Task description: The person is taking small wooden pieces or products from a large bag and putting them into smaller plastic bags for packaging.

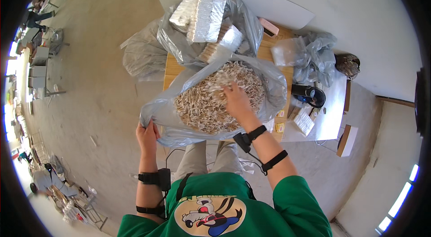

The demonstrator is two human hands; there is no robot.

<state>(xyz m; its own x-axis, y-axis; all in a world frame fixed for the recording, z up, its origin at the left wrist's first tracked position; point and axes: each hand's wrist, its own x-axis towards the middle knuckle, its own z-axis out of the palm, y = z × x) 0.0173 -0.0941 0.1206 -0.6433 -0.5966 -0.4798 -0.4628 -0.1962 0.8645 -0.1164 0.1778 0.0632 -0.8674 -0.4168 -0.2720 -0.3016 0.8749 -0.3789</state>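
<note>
A large clear plastic bag (pixel 170 107) lies open on a wooden table (pixel 170 69), full of small pale wooden sticks (pixel 202 107). My left hand (pixel 147 136) pinches the bag's near-left rim. My right hand (pixel 235 98) reaches down into the bag and rests on the heap of sticks; its fingers are curled among them, so I cannot tell whether it grips any. Both wrists carry black straps with a small device.
Behind the big bag stands another clear bag (pixel 244 21) holding wrapped bundles (pixel 204 19) of sticks. Crumpled plastic (pixel 310 55), a small black fan (pixel 312 95) and small boxes (pixel 305 122) lie to the right. A white wall rises beyond; concrete floor lies to the left.
</note>
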